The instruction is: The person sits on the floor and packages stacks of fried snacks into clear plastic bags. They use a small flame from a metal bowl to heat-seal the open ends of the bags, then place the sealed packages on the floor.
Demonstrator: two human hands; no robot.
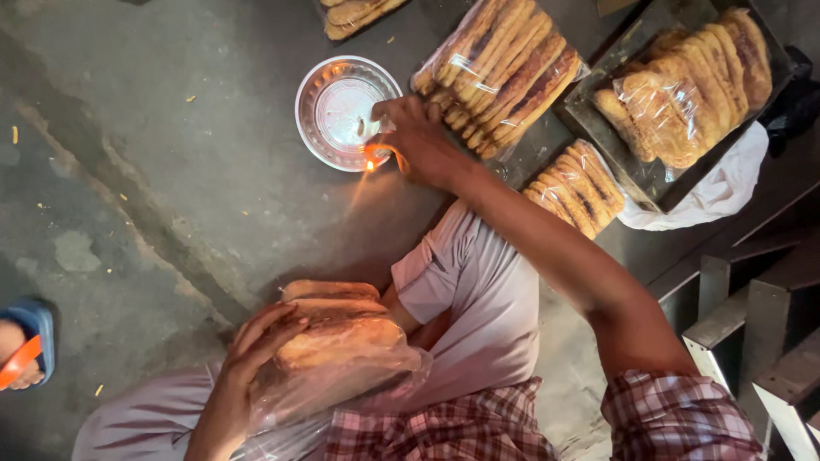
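My left hand (pixel 248 358) grips a clear plastic bag of long brown baked biscuits (pixel 337 337) against my lap. My right hand (pixel 418 141) reaches forward to the rim of a small shiny metal bowl (pixel 329 94) on the concrete floor. Its fingers are closed near a small flame (pixel 371 164) glowing at the bowl's near edge. What the fingers pinch is too small to tell. Just beyond this hand lies a sealed bag of the same biscuits (pixel 504 72).
A dark metal tray (pixel 653 183) with bagged biscuits (pixel 683 85) sits at the upper right on a white cloth (pixel 726 188). A smaller biscuit pack (pixel 581 188) lies beside it, and another pack (pixel 354 13) is at the top. Metal frame legs (pixel 752 341) stand right. Someone's sandalled foot (pixel 21 346) is at left.
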